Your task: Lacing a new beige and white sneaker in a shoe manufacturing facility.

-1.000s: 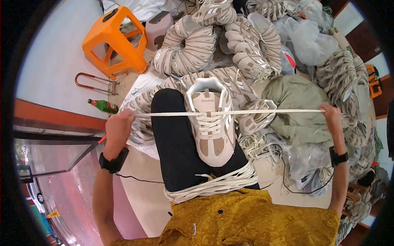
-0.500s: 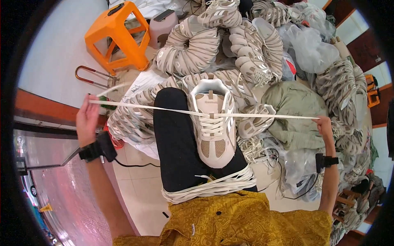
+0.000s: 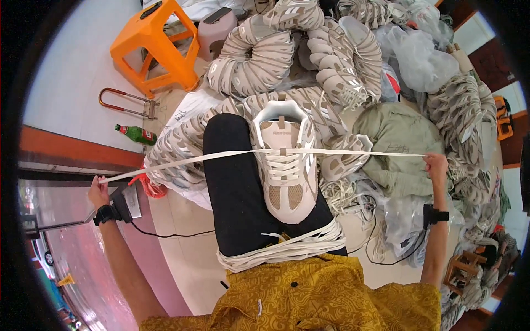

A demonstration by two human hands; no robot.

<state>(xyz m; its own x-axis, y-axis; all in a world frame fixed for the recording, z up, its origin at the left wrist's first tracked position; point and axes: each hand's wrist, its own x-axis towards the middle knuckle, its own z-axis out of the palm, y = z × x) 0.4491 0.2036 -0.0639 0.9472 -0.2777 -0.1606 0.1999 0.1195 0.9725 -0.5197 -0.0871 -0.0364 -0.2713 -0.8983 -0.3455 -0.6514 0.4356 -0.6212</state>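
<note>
A beige and white sneaker point(image 3: 286, 197) rests on my black-trousered thighs, toe toward me, with its lower eyelets laced crosswise. From the top of the lacing a flat cream shoelace point(image 3: 218, 155) stretches out to both sides. My left hand point(image 3: 99, 194), far out on the left, is closed on one end of it. On the right, my right hand point(image 3: 436, 167) pinches the other end at about the height of the lacing. Both lengths look taut. A thick bundle of loose cream laces point(image 3: 287, 249) lies across my lap between the sneaker and my mustard shirt.
Nested rows of similar sneakers point(image 3: 251, 60) cover the floor ahead and to the right. An orange stool point(image 3: 160, 47) stands far left, near a green bottle point(image 3: 135, 134) and a U-shaped lock point(image 3: 127, 103). An olive sack point(image 3: 397, 149) and clear plastic bags point(image 3: 422, 60) lie to the right.
My left hand has moved outward and toward me, drawing its lace length straight. The right hand has barely shifted. The green bottle now shows fully.
</note>
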